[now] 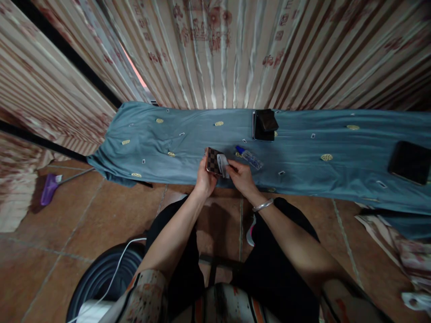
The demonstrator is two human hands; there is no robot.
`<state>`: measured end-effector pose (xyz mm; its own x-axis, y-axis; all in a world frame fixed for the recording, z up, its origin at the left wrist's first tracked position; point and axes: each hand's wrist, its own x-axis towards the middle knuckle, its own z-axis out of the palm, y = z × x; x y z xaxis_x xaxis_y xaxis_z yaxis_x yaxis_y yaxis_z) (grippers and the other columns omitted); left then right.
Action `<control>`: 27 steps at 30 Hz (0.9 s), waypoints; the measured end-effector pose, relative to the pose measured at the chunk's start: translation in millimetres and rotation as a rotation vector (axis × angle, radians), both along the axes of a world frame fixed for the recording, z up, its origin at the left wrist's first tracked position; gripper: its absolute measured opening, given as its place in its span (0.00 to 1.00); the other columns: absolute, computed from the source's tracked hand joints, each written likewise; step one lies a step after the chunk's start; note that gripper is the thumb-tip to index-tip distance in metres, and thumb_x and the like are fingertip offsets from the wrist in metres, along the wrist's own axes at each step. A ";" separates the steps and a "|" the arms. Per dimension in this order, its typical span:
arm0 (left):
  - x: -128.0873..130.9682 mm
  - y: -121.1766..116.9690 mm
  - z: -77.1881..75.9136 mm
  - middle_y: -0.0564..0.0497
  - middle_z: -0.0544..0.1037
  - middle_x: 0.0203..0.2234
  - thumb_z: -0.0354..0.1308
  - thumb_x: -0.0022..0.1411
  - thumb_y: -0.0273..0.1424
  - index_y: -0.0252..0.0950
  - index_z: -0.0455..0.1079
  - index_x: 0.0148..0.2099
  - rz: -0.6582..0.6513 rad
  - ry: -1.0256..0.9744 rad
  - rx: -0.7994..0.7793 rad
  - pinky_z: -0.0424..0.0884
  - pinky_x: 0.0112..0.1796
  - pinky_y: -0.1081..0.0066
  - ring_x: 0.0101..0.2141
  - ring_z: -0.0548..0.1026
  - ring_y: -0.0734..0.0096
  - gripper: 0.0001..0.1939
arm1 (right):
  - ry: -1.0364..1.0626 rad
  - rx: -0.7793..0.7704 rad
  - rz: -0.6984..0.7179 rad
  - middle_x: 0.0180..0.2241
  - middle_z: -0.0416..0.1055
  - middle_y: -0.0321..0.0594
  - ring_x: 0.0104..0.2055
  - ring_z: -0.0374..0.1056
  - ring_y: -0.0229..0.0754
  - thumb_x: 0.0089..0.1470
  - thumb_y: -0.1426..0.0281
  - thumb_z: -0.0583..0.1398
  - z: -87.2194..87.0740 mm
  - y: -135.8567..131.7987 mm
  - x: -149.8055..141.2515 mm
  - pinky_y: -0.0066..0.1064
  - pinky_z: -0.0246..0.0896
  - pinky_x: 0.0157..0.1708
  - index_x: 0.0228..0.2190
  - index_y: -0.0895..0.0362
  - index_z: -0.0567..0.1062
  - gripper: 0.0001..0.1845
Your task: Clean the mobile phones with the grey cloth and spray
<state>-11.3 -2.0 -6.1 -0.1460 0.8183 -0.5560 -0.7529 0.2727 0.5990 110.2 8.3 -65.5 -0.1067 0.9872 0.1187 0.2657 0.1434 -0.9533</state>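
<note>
My left hand (204, 178) grips a small checkered phone-shaped case (213, 160) from below, over the front edge of a blue cloth-covered surface (175, 139). My right hand (239, 176), a silver bangle on its wrist, pinches a small white cloth (222, 164) and presses it against the case. A small clear spray bottle (249, 157) with a blue cap lies on the blue cloth just right of my hands.
A stack of dark phones (264, 124) sits at the cloth's far edge, and a black tablet (409, 162) lies at the right. Patterned curtains hang behind. On the tiled floor are a purple mop head (50, 187) at the left and a round dark object (101, 278) with a white cable.
</note>
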 end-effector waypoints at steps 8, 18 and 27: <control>-10.0 5.9 -2.2 0.52 0.79 0.24 0.47 0.72 0.35 0.35 0.75 0.37 0.016 -0.057 -0.001 0.73 0.37 0.71 0.25 0.76 0.72 0.18 | -0.210 0.149 0.053 0.45 0.84 0.41 0.45 0.79 0.51 0.64 0.68 0.57 7.3 -18.0 2.5 0.40 0.75 0.46 0.48 0.53 0.82 0.16; -12.5 7.4 -9.5 0.50 0.81 0.25 0.45 0.73 0.35 0.34 0.77 0.39 -0.021 -0.123 0.036 0.75 0.40 0.72 0.28 0.79 0.71 0.20 | -0.586 0.560 0.131 0.54 0.77 0.51 0.52 0.71 0.52 0.69 0.72 0.51 12.7 -28.1 3.8 0.46 0.71 0.56 0.55 0.57 0.78 0.20; -1.8 1.3 -10.1 0.51 0.79 0.23 0.46 0.74 0.35 0.34 0.77 0.35 -0.038 -0.143 -0.042 0.72 0.40 0.74 0.27 0.77 0.73 0.21 | -0.530 0.561 0.163 0.59 0.73 0.52 0.59 0.68 0.54 0.69 0.73 0.51 19.1 -30.2 -5.9 0.51 0.67 0.61 0.60 0.58 0.74 0.23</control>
<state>-13.1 -0.7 -16.2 -0.0320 0.7970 -0.6031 -0.8183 0.3256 0.4737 104.2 -21.9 -46.4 -0.4265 0.7622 0.4870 0.5989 0.6415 -0.4795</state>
